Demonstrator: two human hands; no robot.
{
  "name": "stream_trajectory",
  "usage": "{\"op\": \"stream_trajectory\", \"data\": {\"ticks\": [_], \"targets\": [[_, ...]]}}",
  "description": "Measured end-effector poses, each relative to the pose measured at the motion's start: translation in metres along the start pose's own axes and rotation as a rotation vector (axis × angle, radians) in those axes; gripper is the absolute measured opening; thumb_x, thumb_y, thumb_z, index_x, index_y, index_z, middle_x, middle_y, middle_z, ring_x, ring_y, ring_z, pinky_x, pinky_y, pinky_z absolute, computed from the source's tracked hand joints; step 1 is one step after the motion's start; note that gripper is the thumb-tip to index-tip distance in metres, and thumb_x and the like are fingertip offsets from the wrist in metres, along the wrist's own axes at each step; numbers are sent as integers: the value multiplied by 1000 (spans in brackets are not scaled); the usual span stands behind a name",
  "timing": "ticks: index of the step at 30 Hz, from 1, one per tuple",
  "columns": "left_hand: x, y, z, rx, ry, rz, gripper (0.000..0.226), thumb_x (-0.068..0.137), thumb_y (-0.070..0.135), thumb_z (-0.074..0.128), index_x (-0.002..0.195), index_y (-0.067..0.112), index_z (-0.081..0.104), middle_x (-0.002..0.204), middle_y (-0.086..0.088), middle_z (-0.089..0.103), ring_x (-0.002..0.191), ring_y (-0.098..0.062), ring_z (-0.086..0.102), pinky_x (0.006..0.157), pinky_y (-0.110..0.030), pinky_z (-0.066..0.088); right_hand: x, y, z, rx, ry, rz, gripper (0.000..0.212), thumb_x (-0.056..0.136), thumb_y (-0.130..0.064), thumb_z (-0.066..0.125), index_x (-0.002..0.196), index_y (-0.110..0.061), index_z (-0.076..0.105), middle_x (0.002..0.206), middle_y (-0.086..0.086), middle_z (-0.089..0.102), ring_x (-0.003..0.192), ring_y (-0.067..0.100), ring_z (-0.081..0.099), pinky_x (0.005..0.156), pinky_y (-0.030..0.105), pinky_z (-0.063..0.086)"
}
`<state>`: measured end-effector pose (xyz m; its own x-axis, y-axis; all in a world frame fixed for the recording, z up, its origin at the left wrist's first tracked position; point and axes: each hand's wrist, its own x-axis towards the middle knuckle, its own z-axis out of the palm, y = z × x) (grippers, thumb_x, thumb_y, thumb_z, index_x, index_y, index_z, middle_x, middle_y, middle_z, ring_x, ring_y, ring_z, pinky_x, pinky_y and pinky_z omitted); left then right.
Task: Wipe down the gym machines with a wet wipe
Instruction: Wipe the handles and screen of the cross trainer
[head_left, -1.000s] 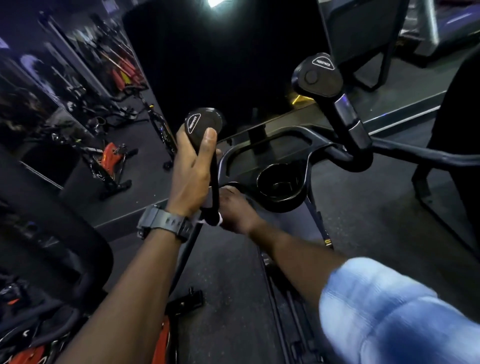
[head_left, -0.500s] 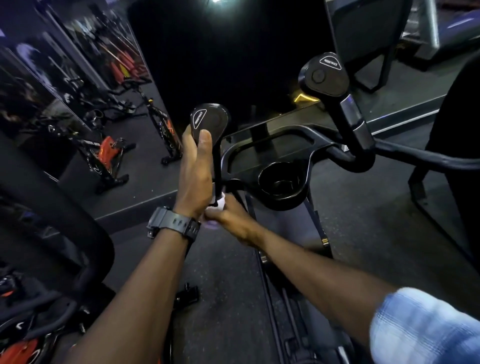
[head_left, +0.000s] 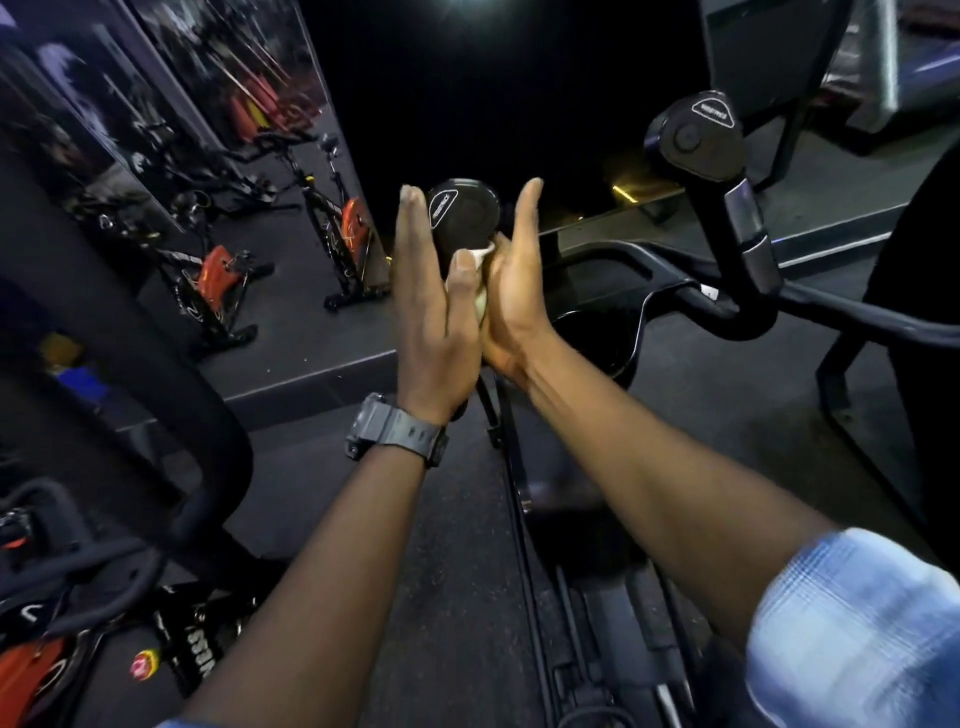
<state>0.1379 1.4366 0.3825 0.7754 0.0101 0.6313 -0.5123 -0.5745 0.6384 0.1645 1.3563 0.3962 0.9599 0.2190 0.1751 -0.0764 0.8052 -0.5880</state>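
Your wet wipe (head_left: 480, 280) shows only as a small white scrap squeezed between your two palms, just below the round black cap of the left handle (head_left: 462, 215) of the machine. That handle rises upright between your hands, its long axis running from the cap down along a dark post that passes behind your wrists, so the grip surface you mean to clean lies straight down from your fingertips, not off to either side. Your right hand (head_left: 511, 291) has the wipe pressed against the handle's right face, fingers extended upward and flat, not curled. Your left hand (head_left: 431, 317) stands against the opposite face, fingers likewise straight and pointing up, thumb laid across toward the wipe; it holds nothing itself, as far as you can see. The right hand is the one in touch with the wipe, so the stroke is probably its to make: slide along the post's length while the left steadies. How much of the wipe sits hidden behind your palms you cannot tell. Further out, the right handle (head_left: 696, 137) stands well apart and bare, the cup holder (head_left: 597, 332) lies between the two, and spin bikes (head_left: 218, 270) line the floor on your left.
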Motion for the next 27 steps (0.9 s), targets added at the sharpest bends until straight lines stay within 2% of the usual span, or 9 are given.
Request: {"op": "stream_trajectory", "data": {"ticks": [3,5,7,10,13,16,19,23,27], "targets": [[-20,-14,4,-46,11,-44,55,106,28,29,157,11,16,164,-3,18,151,-11,17,123,-42,18,-18,38,-13,-155,68,12,73,102,-60,14,149,-9,36,134,6,57,120,15,56,108,32,41],[-44,-21,5,-95,13,-172,51,105,40,28,153,23,29,158,4,35,144,-6,32,118,-40,31,-39,70,-28,-336,173,52,66,102,-61,19,123,-17,62,106,-2,67,98,9,63,93,30,51],[-68,-35,4,-162,16,-327,46,100,52,28,128,27,55,126,6,62,116,3,56,98,-33,45,-54,91,-37,-491,238,82,57,104,-55,20,78,-24,61,71,-8,56,68,4,54,69,28,45],[-79,-51,2,-422,-31,-588,63,94,69,27,110,22,66,112,5,70,108,-3,64,99,-36,46,-48,105,-45,-695,336,174,54,104,-55,19,96,-23,61,96,-2,63,92,10,58,88,32,45],[-72,-46,3,-631,-11,-751,64,100,63,27,125,18,64,118,2,72,114,-13,66,102,-37,47,-34,100,-46,-389,444,258,55,104,-52,29,120,-13,65,119,8,70,108,16,65,92,30,53],[-64,-42,5,-693,25,-735,63,104,55,20,118,16,67,115,-2,73,114,-17,66,99,-36,49,-20,93,-51,-233,420,282,43,107,-38,33,94,-13,66,77,3,72,68,11,68,60,20,53],[-60,-43,7,-669,63,-713,65,104,57,16,113,19,68,112,1,73,113,-16,65,102,-38,47,5,86,-48,-209,550,144,45,107,-41,34,82,-13,58,74,9,57,64,17,57,62,27,48],[-62,-51,12,-684,19,-707,63,101,63,17,136,27,56,134,9,62,128,-7,54,111,-35,38,37,69,-73,-1195,530,-254,37,103,-31,39,101,-6,67,101,16,70,98,33,65,85,43,50],[-59,-66,14,-715,-16,-688,62,103,58,16,138,23,54,134,6,62,127,-8,56,111,-35,40,47,84,-97,-2386,-322,-25,49,102,-32,41,148,-17,38,151,6,41,144,30,31,117,44,26]]}}
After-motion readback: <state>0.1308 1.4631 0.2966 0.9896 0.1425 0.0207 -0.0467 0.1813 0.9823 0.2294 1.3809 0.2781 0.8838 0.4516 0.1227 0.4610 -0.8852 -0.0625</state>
